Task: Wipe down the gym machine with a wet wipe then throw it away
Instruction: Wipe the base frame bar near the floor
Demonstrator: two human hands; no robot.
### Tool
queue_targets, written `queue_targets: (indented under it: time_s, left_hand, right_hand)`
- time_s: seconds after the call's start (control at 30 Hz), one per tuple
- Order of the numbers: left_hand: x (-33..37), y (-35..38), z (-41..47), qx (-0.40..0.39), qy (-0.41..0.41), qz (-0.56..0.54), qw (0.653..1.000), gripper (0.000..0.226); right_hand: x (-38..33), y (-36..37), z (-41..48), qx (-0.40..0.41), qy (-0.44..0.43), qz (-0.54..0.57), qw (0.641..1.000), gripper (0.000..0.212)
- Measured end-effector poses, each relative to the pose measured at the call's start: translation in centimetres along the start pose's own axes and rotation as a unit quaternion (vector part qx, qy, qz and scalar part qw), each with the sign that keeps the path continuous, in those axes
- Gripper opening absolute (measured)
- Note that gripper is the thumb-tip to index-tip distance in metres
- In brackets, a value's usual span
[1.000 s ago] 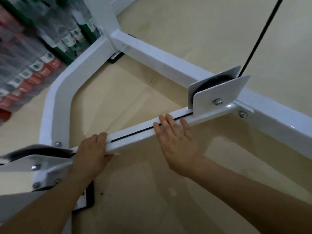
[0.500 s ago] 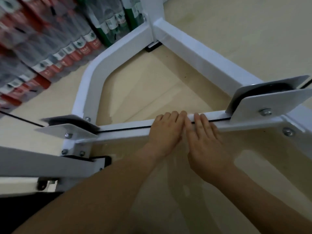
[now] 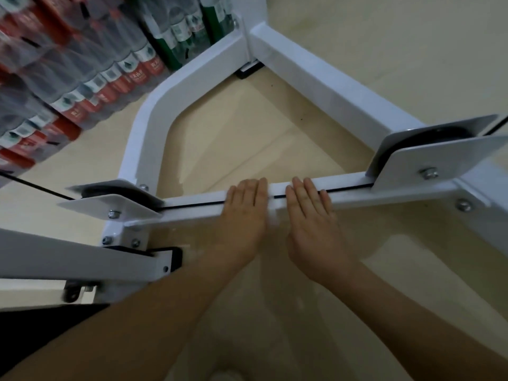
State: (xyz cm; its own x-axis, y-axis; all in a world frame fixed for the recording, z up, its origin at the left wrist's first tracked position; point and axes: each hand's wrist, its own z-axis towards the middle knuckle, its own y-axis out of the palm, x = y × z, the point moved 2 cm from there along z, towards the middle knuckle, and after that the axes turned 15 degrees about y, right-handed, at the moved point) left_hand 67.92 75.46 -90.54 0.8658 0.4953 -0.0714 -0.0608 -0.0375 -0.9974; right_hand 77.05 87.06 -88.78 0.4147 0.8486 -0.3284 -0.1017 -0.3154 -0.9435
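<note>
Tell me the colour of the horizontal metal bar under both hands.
The horizontal metal bar is glossy white, with a thin black cable running along it; head view.

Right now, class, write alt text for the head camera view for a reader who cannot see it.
Two bare hands, left hand and right hand, press flat side by side on a white crossbar of a gym machine frame, between two pulley brackets. A black cable runs along the bar; packs of bottled water stand behind.

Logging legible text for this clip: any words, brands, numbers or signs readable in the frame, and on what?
None can be read.
Bottled-water packs, upper left: red and green labels carry print, but it is too blurred to make out.
White machine frame, pulley plates and bolts: no markings visible.
</note>
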Motion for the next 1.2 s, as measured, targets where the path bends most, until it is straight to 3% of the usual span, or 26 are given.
queue_targets:
  time_s: [0.1, 0.23, 0.3, 0.4, 0.47, 0.53, 0.67, 0.7, 0.77, 0.83, 0.9, 0.97, 1.03, 1.13, 1.2]
  left_hand:
    - [3.7, -1.6, 2.4, -0.034, 0.044, -0.075, 0.996, 0.059]
    - [-2.6, -3.4, -0.1, -0.136, 0.147, -0.101, 0.974, 0.080]
    - [-5.4, -4.4, -1.3, -0.168, 0.152, -0.133, 0.965, 0.091]
    - [-6.9, -5.0, -2.3, -0.153, 0.117, -0.206, 0.959, 0.094]
    - [-7.6, -5.6, -3.1, -0.145, 0.099, -0.201, 0.964, 0.085]
    - [-8.7, -6.4, -3.9, -0.156, 0.102, -0.118, 0.975, 0.068]
    - [-11.5, -9.5, -4.6, -0.290, 0.093, 0.063, 0.950, 0.032]
    - [-12.0, -10.6, -4.8, -0.276, 0.106, 0.071, 0.953, 0.025]
    - [-13.0, -12.6, -5.2, -0.177, 0.107, 0.034, 0.978, 0.015]
    - [-13.9, -14.8, -5.6, -0.120, 0.051, 0.017, 0.991, 0.014]
    - [-14.4, -17.0, -5.9, -0.071, -0.061, -0.009, 0.996, 0.016]
    - [-14.5, -18.6, -6.4, 0.060, -0.197, -0.073, 0.976, 0.012]
    - [-13.9, -17.9, -8.0, 0.117, -0.314, -0.152, 0.930, 0.012]
    - [-11.5, -15.3, -10.7, 0.123, -0.411, -0.237, 0.872, 0.023]
    - [-11.0, -14.1, -12.1, 0.150, -0.480, -0.296, 0.812, 0.024]
  right_hand:
    - [0.4, -0.8, -0.2, 0.000, -0.001, 0.046, 0.999, 0.064]
    - [-0.4, -4.1, 1.2, -0.092, -0.024, 0.001, 0.995, 0.062]
    - [-1.9, -5.0, 2.8, -0.126, -0.082, -0.045, 0.988, 0.065]
    - [-5.5, -3.6, 4.4, -0.200, -0.138, -0.068, 0.968, 0.073]
    - [-7.7, -1.4, 4.5, -0.222, -0.135, -0.080, 0.962, 0.078]
    - [-9.4, 0.5, 4.4, -0.174, -0.148, -0.107, 0.968, 0.080]
    - [-12.1, 2.0, 5.2, -0.115, -0.173, -0.141, 0.968, 0.069]
    - [-12.8, 2.1, 5.6, -0.119, -0.191, -0.121, 0.967, 0.061]
    - [-14.4, 1.6, 6.2, -0.158, -0.232, -0.029, 0.959, 0.040]
    - [-16.3, -0.3, 7.2, -0.252, -0.189, 0.114, 0.942, 0.030]
    - [-18.0, -2.3, 8.6, -0.345, -0.059, 0.276, 0.895, 0.038]
    - [-19.4, -3.9, 9.2, -0.396, 0.049, 0.393, 0.829, 0.019]
    - [-20.6, -4.5, 8.5, -0.405, 0.114, 0.464, 0.780, 0.008]
    - [-21.6, -3.3, 6.0, -0.403, 0.215, 0.552, 0.698, 0.016]
    - [-21.8, -1.8, 4.0, -0.418, 0.271, 0.590, 0.636, 0.019]
